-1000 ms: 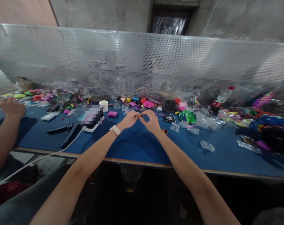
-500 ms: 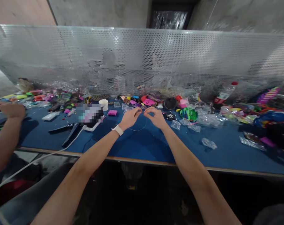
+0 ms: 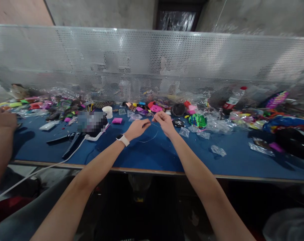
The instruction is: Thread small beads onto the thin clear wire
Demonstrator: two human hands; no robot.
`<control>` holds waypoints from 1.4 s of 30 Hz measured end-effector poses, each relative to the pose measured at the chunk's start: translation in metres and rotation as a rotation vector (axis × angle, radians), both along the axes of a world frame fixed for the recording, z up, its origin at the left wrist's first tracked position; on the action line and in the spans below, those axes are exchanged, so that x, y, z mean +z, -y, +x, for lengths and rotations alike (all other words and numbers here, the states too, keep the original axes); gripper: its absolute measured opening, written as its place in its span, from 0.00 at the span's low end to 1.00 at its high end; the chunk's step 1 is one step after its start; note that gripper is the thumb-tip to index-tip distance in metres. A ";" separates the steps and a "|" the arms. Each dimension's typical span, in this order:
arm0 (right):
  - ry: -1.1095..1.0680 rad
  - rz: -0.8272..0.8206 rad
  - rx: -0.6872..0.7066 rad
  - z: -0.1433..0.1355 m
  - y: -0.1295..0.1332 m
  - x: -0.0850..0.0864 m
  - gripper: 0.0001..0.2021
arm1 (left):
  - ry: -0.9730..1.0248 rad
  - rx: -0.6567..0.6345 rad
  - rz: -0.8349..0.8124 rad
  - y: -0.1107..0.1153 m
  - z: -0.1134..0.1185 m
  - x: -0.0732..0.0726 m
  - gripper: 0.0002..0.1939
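My left hand (image 3: 138,129), with a pale-strapped watch (image 3: 123,139) on its wrist, pinches thumb against fingers. Close by on the right, my right hand (image 3: 164,122) is also closed in a pinch, its fingertips a little higher. A thin clear thread (image 3: 152,139) runs between the two hands and hangs in a loose loop over the blue tabletop (image 3: 152,157). Its exact ends are hidden in my fingers. A pink packet (image 3: 117,120) lies beyond my left wrist, and a black piece with white marks (image 3: 178,123) lies beside my right hand.
A phone on a white charging cable (image 3: 91,129) and black scissors-like tool (image 3: 71,144) lie to the left. Mixed scraps line the perforated metal screen (image 3: 131,60). A red-capped bottle (image 3: 234,98) stands right. Another person's hand (image 3: 2,118) is at far left.
My hands have moved slightly apart, the right one tilting upward and the left dropping a little. The thread still loops between them. The whole view has shifted slightly.
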State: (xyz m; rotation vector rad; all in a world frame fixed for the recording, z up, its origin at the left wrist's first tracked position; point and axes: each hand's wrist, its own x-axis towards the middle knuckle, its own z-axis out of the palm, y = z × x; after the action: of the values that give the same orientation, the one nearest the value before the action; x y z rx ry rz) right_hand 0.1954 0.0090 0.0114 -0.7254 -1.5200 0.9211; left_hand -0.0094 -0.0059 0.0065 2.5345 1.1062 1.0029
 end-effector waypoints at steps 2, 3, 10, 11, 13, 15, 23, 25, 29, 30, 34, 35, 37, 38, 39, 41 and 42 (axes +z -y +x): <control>0.056 0.006 -0.004 -0.001 0.003 0.002 0.25 | -0.059 0.034 0.060 0.000 -0.001 -0.001 0.12; 0.078 0.010 -0.010 -0.001 0.004 0.003 0.25 | -0.083 0.045 0.092 -0.001 -0.002 -0.002 0.13; 0.154 0.015 0.022 0.004 0.007 0.007 0.24 | -0.337 0.067 0.255 0.008 0.001 0.005 0.16; 0.165 0.006 0.035 0.004 0.006 0.007 0.24 | -0.371 0.051 0.276 0.010 0.002 0.006 0.16; 0.174 -0.038 0.055 0.005 0.004 0.005 0.25 | -0.416 0.024 0.317 0.015 0.005 0.008 0.15; 0.168 -0.106 0.070 0.006 0.000 0.001 0.26 | -0.432 0.011 0.352 0.018 0.008 0.010 0.15; 0.143 -0.364 0.005 0.007 -0.013 -0.010 0.23 | -0.392 0.113 0.405 0.021 0.007 0.010 0.17; 0.142 -0.395 -0.014 0.007 -0.013 -0.010 0.22 | -0.362 0.133 0.395 0.020 0.007 0.009 0.18; 0.218 -0.363 -0.025 0.009 -0.007 -0.005 0.20 | -0.337 0.118 0.356 0.018 0.008 0.007 0.18; 0.245 -0.340 -0.016 0.010 -0.005 -0.003 0.20 | -0.339 0.131 0.352 0.018 0.008 0.007 0.18; 0.352 -0.176 0.102 0.012 0.004 0.004 0.18 | -0.362 0.193 0.353 0.016 0.003 0.010 0.15; 0.373 -0.118 0.129 0.012 0.005 0.005 0.17 | -0.359 0.206 0.350 0.015 0.001 0.011 0.14; 0.432 0.012 0.121 0.011 0.006 0.005 0.13 | -0.329 0.229 0.335 0.014 -0.001 0.012 0.13; 0.472 0.083 0.086 0.010 0.006 0.005 0.11 | -0.297 0.240 0.323 0.013 -0.001 0.011 0.13; 0.512 0.160 0.033 0.010 0.005 0.003 0.10 | -0.255 0.248 0.307 0.012 -0.001 0.011 0.13; 0.571 0.320 -0.098 0.011 0.002 0.001 0.09 | -0.143 0.242 0.268 0.010 0.001 0.010 0.13; 0.587 0.390 -0.152 0.012 0.001 -0.001 0.09 | -0.077 0.227 0.247 0.009 0.002 0.009 0.13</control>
State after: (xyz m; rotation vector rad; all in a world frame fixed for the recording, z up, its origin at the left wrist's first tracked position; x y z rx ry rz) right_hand 0.2070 0.0084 0.0108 -0.8482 -2.0470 0.2801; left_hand -0.0075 -0.0146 0.0154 2.7037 1.3966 1.1717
